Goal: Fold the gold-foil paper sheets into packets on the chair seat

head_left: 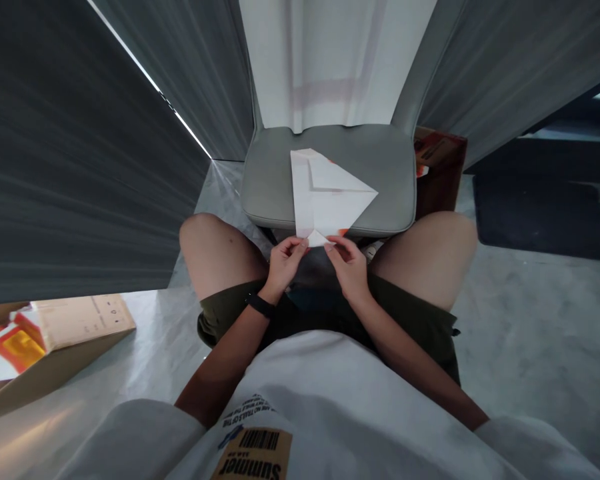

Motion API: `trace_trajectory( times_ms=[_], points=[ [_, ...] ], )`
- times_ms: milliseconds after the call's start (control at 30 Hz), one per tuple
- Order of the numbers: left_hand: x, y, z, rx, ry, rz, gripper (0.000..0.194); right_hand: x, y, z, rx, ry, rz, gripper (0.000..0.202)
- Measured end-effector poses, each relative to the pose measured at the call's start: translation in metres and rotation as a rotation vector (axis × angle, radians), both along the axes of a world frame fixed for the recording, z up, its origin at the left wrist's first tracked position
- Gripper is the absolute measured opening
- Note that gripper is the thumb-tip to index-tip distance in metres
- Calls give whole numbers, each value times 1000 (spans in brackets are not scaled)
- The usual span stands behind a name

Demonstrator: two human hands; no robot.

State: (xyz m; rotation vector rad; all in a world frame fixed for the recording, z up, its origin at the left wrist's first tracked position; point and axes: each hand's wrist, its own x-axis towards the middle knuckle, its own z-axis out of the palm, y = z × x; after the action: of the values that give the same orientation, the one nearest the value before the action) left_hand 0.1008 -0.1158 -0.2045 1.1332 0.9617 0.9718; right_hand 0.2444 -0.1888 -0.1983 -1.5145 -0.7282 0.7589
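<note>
A folded sheet of white paper point(330, 193) with small orange printed patches lies partly on the grey chair seat point(265, 180), its near end reaching past the front edge towards me. One side comes to a point at the right, and a flap is creased over at the top. My left hand point(286, 260) pinches the near left corner between thumb and fingers. Opposite it, my right hand point(347, 263) pinches the near right part. Between my thumbs a small triangular fold shows at the near end.
An open cardboard box point(85, 327) with orange and white printed papers stands on the floor at lower left. Behind the chair's right side is a reddish-brown box point(445, 173). A dark mat point(540, 217) lies at right. Grey curtains point(70, 133) hang around the chair.
</note>
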Motion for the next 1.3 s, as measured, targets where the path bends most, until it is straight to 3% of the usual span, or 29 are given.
trace_trajectory(
  times_ms=[100, 367, 700, 867, 1000, 1100, 1300],
  points=[
    [1, 0, 1, -1, -4, -5, 40, -4, 4, 0, -42, 187, 45, 41],
    [4, -2, -1, -21, -29, 40, 40, -5, 9, 1, -60, 296, 9, 45],
    [4, -3, -8, -32, -28, 91, 40, -1, 11, 0, -79, 230, 29, 42],
    [3, -5, -7, 38, 42, 80, 34, -2, 11, -9, -47, 222, -5, 44],
    [4, -5, -8, 26, -23, 85, 40, -7, 11, -15, -15, 210, -33, 47],
    [5, -4, -10, 1, -61, 72, 46, -10, 11, -15, 6, 165, -65, 55],
    [9, -8, -14, -141, -147, 115, 62, -9, 6, -14, -5, 134, -71, 95]
  ],
)
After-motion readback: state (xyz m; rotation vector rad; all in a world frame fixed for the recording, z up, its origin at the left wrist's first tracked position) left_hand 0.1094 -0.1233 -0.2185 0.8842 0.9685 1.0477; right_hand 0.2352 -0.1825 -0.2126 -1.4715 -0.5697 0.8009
